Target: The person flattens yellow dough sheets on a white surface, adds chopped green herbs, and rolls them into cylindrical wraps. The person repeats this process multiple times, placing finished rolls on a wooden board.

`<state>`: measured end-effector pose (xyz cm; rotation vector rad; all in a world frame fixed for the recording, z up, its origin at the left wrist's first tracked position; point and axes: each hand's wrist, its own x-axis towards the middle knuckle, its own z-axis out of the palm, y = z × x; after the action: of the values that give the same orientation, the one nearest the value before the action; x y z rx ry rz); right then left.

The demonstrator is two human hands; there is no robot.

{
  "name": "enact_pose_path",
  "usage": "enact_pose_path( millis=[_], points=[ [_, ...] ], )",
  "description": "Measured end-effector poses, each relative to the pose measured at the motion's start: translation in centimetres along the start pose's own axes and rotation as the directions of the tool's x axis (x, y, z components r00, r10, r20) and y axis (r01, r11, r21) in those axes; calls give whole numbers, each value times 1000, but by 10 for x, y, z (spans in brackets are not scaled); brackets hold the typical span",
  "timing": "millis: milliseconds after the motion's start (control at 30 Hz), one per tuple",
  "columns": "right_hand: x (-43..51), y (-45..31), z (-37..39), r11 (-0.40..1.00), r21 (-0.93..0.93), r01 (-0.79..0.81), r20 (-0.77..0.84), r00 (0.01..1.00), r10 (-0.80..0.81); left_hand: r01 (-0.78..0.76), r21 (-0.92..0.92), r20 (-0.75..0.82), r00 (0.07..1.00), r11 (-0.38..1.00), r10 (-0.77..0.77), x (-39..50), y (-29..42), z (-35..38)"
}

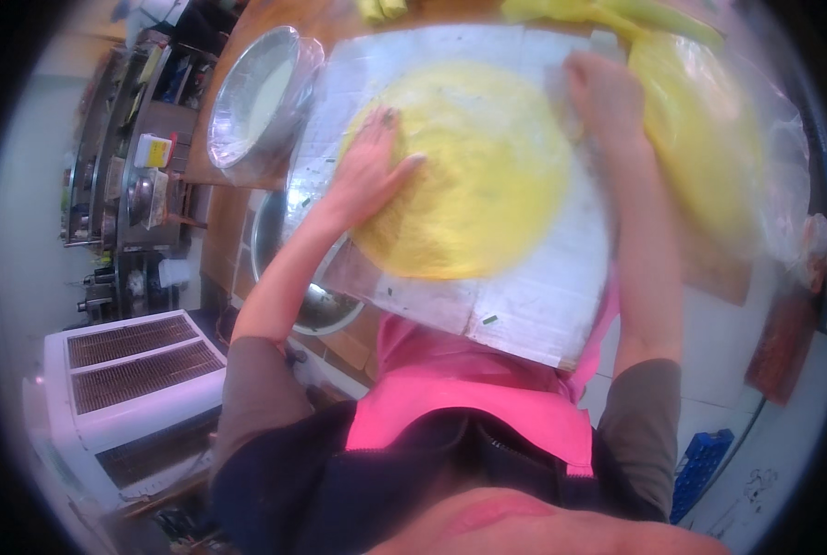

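A large round yellow sheet, likely dough [483,187], lies on a pale board [545,298] with a whitish dusting near its far side. My left hand [375,156] rests palm down on the left part of the sheet, thumb spread away from the fingers. Beyond the sheet's right edge, my right hand [604,94] has its fingers curled, over the board's far right area. Motion blur and a greyish smear beside those fingers hide whether anything is in them. Small dark green bits [490,320] are scattered on the board.
A metal bowl [229,104] with whitish contents stands left of the board; another metal bowl [327,309] sits lower. Yellow plastic bags [705,139] lie at right. A white vented appliance [136,361] and loaded shelves [125,125] are on the left, a blue crate [701,472] at lower right.
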<state>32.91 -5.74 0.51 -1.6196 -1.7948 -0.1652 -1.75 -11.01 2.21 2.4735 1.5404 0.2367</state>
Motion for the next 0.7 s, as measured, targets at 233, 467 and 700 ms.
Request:
enact_pose_path(
  millis=[233,467,700],
  points=[
    [0,8,4,998,46,37,9,999,-37,-379,-43,47,923,924,381,52,73,31],
    [0,9,7,1000,9,29,78,997,-30,-524,94,218,841,847,496,-17,104,15],
    [-2,-4,-11,990,126,57,-66,997,-49,-214,191,-46,973,958,226,-86,64,-4]
  ],
)
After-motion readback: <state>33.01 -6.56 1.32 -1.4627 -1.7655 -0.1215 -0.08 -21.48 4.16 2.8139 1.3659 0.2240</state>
